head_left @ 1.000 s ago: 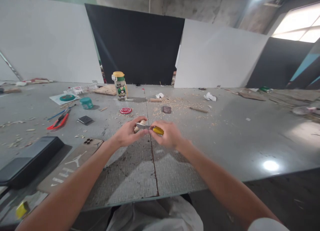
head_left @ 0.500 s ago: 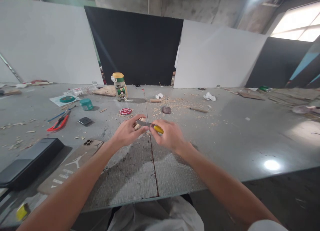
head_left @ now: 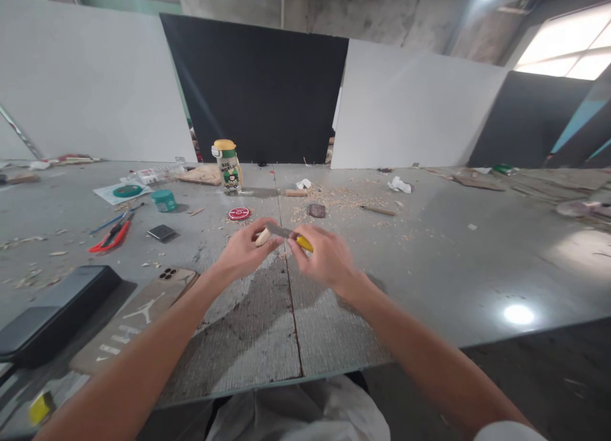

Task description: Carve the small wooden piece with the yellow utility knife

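My left hand (head_left: 245,250) is closed around a small pale piece of wood (head_left: 263,237), pinched between thumb and fingers; most of it is hidden by the hand. My right hand (head_left: 327,253) grips the yellow handle of a flat grey tool, by its look a file (head_left: 281,231). Its grey blade points left and lies over the wood, close to my left thumb and fingertips. Both hands are just above the table, near its seam. A red round tin (head_left: 239,214) lies beyond my left hand, and a brown block (head_left: 317,210) beyond my right.
A bottle with a yellow lid (head_left: 230,167) stands at the back. Left are a teal jar (head_left: 164,200), a red cutter (head_left: 112,235), a small black box (head_left: 161,233), a phone (head_left: 138,307) and a dark case (head_left: 57,314). A carving knife (head_left: 378,210) lies right, near wood shavings (head_left: 341,199).
The file's blade has shifted slightly up and left over the wood, its tip now higher. More of the pale wood shows below it. Both hands keep their grip.
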### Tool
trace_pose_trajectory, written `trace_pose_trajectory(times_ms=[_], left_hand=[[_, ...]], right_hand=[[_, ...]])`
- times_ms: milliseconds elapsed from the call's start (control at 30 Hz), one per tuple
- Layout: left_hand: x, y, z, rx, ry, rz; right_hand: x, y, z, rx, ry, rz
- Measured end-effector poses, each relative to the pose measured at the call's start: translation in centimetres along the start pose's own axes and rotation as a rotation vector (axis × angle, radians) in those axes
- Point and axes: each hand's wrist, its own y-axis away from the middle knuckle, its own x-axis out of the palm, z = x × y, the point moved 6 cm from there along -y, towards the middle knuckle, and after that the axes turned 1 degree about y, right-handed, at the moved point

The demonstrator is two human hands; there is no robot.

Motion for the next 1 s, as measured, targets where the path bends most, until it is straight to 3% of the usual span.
trace_pose_trajectory(times_ms=[133, 267, 567, 767, 1000], left_hand=[[-0.1, 0.2, 0.0, -0.003, 0.092, -0.002], [0.4, 0.2, 0.4, 0.005, 0.174, 0.056], [1.8, 0.1, 1.4, -0.02, 0.411, 0.226], [2.1, 0.4, 1.5, -0.021, 0.461, 0.264], [1.9, 0.4, 0.5, 0.013, 0.45, 0.247]], right_hand=[[-0.4, -0.5, -1.7, 0.067, -0.078, -0.075], [0.4, -0.7, -2.3, 0.054, -0.218, -0.048], [2.0, 0.0, -0.1, -0.157, -0.276, 0.201], [2.6, 0.3, -0.1, -0.152, -0.251, 0.348], [2.3, 0.3, -0.1, -0.139, -0.217, 0.267]])
